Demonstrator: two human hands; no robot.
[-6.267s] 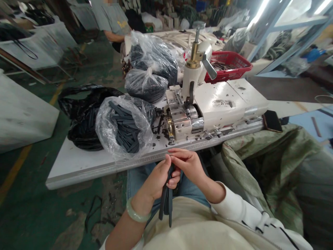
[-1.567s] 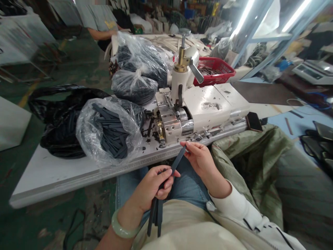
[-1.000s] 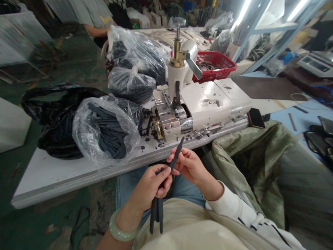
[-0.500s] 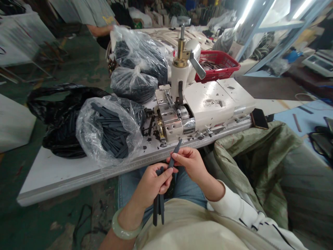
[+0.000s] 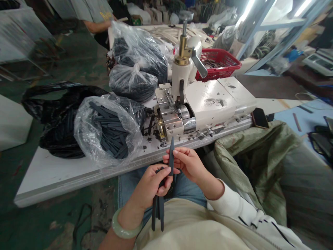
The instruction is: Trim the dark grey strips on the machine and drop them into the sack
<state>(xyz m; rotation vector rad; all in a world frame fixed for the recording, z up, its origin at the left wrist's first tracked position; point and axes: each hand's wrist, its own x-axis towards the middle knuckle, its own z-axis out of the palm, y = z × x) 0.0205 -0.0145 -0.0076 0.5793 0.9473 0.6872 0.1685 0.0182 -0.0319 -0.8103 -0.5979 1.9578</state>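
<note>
Several dark grey strips (image 5: 158,213) hang down from my left hand (image 5: 153,182), which is closed around them. One more dark strip (image 5: 171,154) with a narrow tip points up between both hands. My left thumb presses its lower end. My right hand (image 5: 189,163) pinches the same strip from the right, thumb on its face and fingers behind. Both hands are over my lap, just off the table's front edge. Right ahead of them is a cream machine (image 5: 213,100) with a metal feed end (image 5: 173,121) and a brass-collared post (image 5: 182,55).
A clear plastic bag (image 5: 109,133) full of dark strips lies open on the table (image 5: 52,173), beside a black bag (image 5: 59,139). Tied bags (image 5: 135,83) stand behind. A red basket (image 5: 221,64), a phone (image 5: 259,118) and a green sack (image 5: 247,152) are right. A person (image 5: 96,21) is at the back left.
The strip between my hands has turned from leaning right to nearly upright, its tip moving left. My right fingers have spread behind it. The hanging strips have shifted slightly.
</note>
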